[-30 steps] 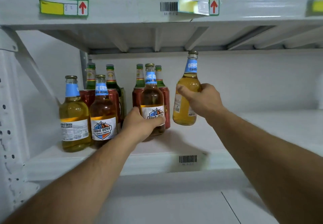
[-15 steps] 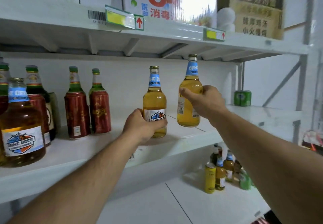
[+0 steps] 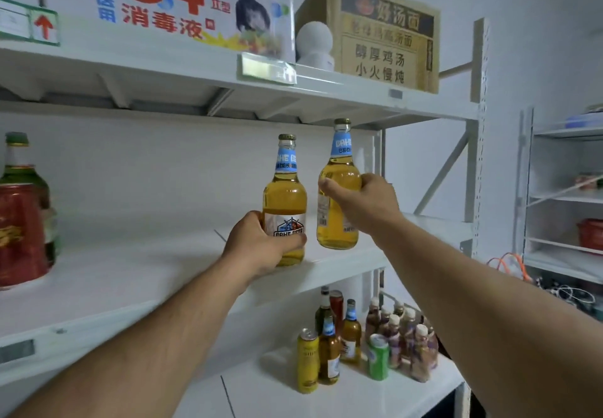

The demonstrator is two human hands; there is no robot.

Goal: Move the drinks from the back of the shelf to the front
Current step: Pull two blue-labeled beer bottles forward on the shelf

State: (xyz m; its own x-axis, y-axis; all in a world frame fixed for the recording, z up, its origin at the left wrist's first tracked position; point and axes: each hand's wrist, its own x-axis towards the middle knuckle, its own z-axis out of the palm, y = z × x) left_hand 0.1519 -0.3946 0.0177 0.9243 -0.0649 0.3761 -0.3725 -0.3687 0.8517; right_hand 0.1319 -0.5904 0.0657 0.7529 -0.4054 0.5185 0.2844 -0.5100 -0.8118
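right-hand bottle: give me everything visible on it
The right-hand bottle is clear glass full of golden drink, with a gold crown cap, a light blue neck label and a white back label with a barcode. It stands upright, lifted clear of the shelf. The right hand grips its body; it sits close beside the left-hand bottle.

Stocking a shop storeroom: white metal shelving carrying price tags, cardboard cartons sitting up top, bottled and canned drinks crowding the lower shelf, more racks standing alongside.
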